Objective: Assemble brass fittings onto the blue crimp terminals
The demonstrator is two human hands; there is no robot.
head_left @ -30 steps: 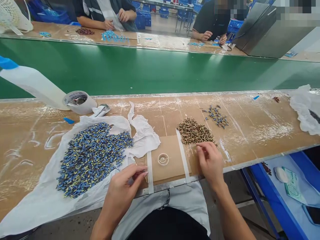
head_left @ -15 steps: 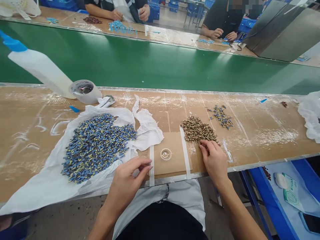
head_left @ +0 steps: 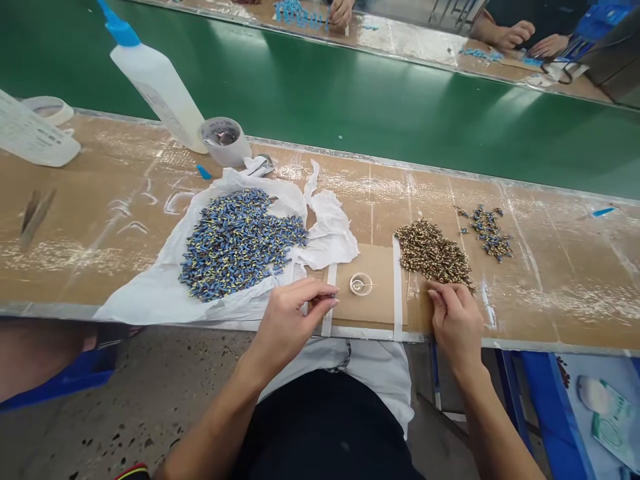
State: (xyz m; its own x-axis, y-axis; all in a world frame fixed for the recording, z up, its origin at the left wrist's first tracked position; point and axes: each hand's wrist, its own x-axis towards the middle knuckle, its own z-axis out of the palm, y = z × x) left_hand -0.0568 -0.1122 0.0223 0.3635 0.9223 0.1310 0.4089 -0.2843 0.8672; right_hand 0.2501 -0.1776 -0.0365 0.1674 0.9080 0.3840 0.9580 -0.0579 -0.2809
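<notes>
Head view showed me my left hand at the near edge of the worktop, its fingers pinched together on something too small for me to tell, just beside a strip of white tape. My right hand lay flat near the edge, fingers loosely together, their tips touching the near rim of the brass parts pile; I could not tell whether they gripped a piece. Between the two hands sat a small clear ring on a cardboard patch taped to the worktop. Left of that, a heap of blue parts lay on a white plastic sheet. Farther right, a small scatter of blue and brass pieces lay apart from the brass pile. Beyond the sheet stood a tape roll and a white squeeze bottle with a blue cap. Behind ran a green conveyor belt, and other people's hands worked at the far side.
</notes>
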